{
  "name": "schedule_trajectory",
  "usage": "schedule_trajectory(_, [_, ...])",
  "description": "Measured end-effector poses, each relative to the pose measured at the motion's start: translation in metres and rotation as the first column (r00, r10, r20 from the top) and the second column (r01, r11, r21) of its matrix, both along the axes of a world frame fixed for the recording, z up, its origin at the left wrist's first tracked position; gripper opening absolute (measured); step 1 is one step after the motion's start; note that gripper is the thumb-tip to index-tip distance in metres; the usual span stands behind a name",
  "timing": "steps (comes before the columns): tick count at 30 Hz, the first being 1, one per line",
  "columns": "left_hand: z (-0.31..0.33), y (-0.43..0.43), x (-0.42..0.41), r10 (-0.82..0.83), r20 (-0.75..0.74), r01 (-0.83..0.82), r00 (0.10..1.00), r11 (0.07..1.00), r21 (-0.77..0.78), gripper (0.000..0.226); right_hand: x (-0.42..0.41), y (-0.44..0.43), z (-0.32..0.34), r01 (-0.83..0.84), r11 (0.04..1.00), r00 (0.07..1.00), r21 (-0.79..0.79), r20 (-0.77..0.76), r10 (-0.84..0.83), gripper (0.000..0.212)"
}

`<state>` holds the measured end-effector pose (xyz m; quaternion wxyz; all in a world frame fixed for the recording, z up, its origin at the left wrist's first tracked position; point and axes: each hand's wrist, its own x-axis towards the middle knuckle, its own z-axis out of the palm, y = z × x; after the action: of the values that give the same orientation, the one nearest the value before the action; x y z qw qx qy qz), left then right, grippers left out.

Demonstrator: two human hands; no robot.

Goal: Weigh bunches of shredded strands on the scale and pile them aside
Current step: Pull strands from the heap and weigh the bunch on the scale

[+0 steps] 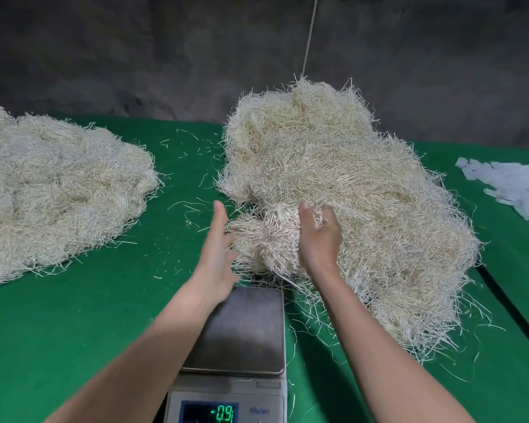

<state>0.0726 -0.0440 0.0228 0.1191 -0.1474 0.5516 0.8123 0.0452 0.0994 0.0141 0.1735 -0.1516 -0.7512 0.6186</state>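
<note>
A digital scale (245,328) stands at the near middle of the table; its steel pan is bare and the display reads -0.9. Just beyond the pan, my right hand (316,236) grips a bunch of pale shredded strands (269,239) at the front edge of the big heap of strands (348,190) on the right. My left hand (217,251) is held flat with straight fingers at the bunch's left side, touching its loose ends. A second, flatter pile of strands (58,190) lies on the left of the table.
A green cloth (74,331) covers the table. Loose strands are scattered between the two piles. White paper slips (513,184) lie at the far right. A dark wall rises behind the table, with a thin cord (309,35) hanging down it.
</note>
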Motion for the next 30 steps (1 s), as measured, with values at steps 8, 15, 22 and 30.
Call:
schedule_trajectory(8, [-0.002,0.029,-0.013,0.162,0.111,-0.172,0.98,0.982,0.079,0.044,0.024,-0.037,-0.008,-0.171,0.953,0.97,0.249,-0.126,0.207,0.034])
schedule_trajectory(15, [0.01,0.032,-0.015,0.248,0.032,-0.247,0.968,0.969,-0.02,0.033,0.047,-0.054,-0.013,-0.089,0.903,0.934,0.421,-0.28,0.223,0.018])
schedule_trajectory(22, [0.017,0.042,-0.005,0.105,-0.117,-0.129,0.988,0.966,-0.224,0.036,0.039,-0.046,-0.01,0.002,0.978,0.977,0.208,-0.211,0.043,0.011])
schedule_trajectory(30, [0.002,0.051,0.002,0.103,0.022,-0.095,0.994,0.965,-0.244,0.031,0.038,-0.034,-0.005,-0.069,0.994,0.989,0.087,-0.128,0.08,0.025])
